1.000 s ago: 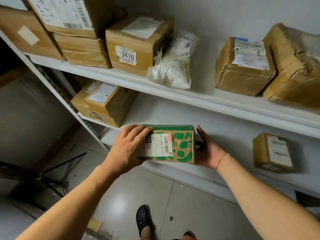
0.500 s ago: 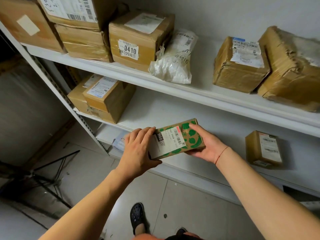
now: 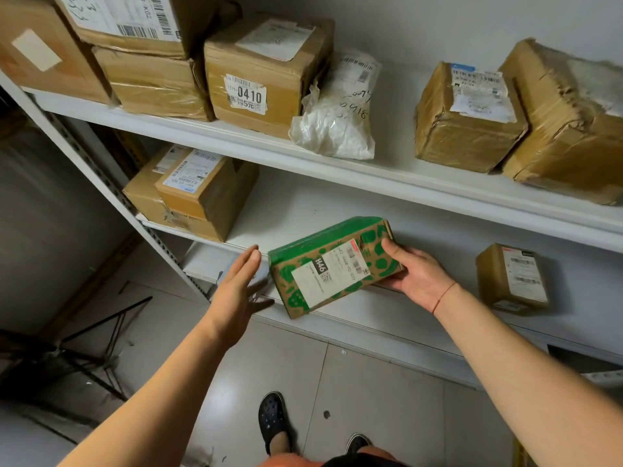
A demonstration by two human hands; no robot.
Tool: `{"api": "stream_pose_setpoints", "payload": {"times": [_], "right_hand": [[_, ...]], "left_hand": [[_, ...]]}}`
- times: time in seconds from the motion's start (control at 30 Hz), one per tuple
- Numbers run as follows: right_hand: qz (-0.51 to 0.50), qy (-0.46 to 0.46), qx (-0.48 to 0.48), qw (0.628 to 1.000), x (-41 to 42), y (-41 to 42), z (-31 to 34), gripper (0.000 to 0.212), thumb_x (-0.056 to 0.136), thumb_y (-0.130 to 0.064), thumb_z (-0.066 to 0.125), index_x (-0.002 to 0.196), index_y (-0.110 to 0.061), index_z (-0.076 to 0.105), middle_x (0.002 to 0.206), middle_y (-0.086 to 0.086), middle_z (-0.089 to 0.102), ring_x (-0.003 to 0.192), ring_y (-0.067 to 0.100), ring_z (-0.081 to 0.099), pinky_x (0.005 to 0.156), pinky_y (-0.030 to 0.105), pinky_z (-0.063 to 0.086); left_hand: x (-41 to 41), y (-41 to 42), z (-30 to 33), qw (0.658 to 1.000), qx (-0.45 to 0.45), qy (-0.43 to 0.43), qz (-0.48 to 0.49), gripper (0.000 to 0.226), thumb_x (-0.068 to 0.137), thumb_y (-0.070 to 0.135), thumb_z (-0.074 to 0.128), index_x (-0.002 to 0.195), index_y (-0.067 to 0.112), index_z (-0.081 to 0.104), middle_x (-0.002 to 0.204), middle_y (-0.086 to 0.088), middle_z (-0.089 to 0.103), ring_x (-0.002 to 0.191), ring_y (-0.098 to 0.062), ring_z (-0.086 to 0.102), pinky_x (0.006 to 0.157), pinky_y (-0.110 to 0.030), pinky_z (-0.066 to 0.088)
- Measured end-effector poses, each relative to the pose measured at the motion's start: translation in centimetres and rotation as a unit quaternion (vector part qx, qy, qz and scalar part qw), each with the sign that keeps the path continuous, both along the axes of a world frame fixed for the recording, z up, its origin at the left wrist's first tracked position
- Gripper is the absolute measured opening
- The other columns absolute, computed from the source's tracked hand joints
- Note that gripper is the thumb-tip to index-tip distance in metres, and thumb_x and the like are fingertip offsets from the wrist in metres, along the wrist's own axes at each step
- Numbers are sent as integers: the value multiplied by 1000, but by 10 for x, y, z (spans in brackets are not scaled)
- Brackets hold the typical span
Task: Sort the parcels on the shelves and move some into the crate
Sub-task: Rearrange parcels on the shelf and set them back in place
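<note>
White shelf [image 3: 337, 203] behind. Right hand [image 3: 416, 276] alone grips the tilted box [image 3: 328, 267]; it could slip. Left hand [image 3: 237, 291] fingers [image 3: 251, 261] are loose beside it.

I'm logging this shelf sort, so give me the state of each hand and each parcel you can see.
right hand: grips the green-printed box at its right end
left hand: fingers straight, off the box
green-printed box: tilted, held over the lower shelf edge
white plastic parcel: crumpled, on the upper shelf
small brown box: resting on the lower shelf
0410 box: on the upper shelf
</note>
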State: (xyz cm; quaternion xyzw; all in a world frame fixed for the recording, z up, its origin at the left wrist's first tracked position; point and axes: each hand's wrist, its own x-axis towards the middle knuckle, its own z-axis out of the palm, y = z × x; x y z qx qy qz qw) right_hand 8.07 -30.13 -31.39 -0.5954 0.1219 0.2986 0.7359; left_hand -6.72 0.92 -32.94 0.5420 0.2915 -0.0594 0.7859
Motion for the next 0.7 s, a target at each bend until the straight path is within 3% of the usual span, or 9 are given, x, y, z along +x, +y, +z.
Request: {"api": "stream_pose_setpoints", "payload": {"times": [0.1,0.2,0.3,0.4,0.47,0.53,0.6,0.67,0.7], "right_hand": [[1,13,59,998,-4,-11,-11,53,93,-22,69,139,3,59,130,25,72,127,44,65,99,58,58],[-7,20,80,997,-8,-10,-16,45,96,-17,65,137,-2,59,127,23,73,116,38,72,87,50,65],[-76,-8,23,997,-14,7,-21,40,103,-11,64,142,-5,59,126,13,74,102,26,76,76,44,66],[-47,7,-103,994,-31,26,-21,69,99,-45,70,158,-23,44,141,-11,53,129,24,56,99,55,57],[17,31,-86,996,-50,39,-18,93,83,-64,75,162,-30,38,153,-12,46,141,27,43,111,60,49],[54,45,0,998,-58,49,-17,91,78,-65,81,156,-31,48,157,-6,51,142,30,48,113,64,47],[70,74,101,990,-56,55,-14,75,84,-63,77,146,-26,58,150,6,63,137,38,58,110,68,48],[51,106,153,981,-50,58,-18,75,87,-61,78,148,-22,57,146,14,66,136,42,59,111,69,47],[36,111,153,981,-46,57,-23,79,87,-58,82,150,-22,55,147,15,65,137,42,59,113,66,47]], "left_hand": [[2,0,-2,985,-105,116,-68,85,89,76,62,146,14,56,145,-16,62,124,-51,66,97,-63,59],[1,1,-5,983,-146,95,-62,58,91,52,73,135,16,61,133,-26,69,112,-51,73,101,-65,57],[-2,-1,-14,985,-166,50,-11,67,79,31,87,138,19,59,143,-25,62,113,-51,72,94,-64,60],[0,-20,-24,998,-24,-53,31,85,69,22,94,141,25,49,144,-9,63,123,-38,70,94,-54,62],[-1,-30,-27,979,148,-137,16,107,64,28,102,151,29,39,147,5,54,138,-29,58,109,-51,54],[-3,-36,-30,908,371,-189,-48,132,65,37,101,167,26,18,159,7,36,150,-23,42,120,-46,42],[-6,-41,-37,786,557,-256,-79,133,69,33,100,169,14,14,164,-8,31,153,-31,37,122,-51,41],[-7,-47,-43,677,647,-338,-92,117,76,26,96,165,9,23,163,-16,34,155,-40,34,123,-60,38],[-5,-48,-44,641,668,-364,-101,110,80,25,94,164,9,25,164,-16,35,155,-42,33,123,-63,36]]}}
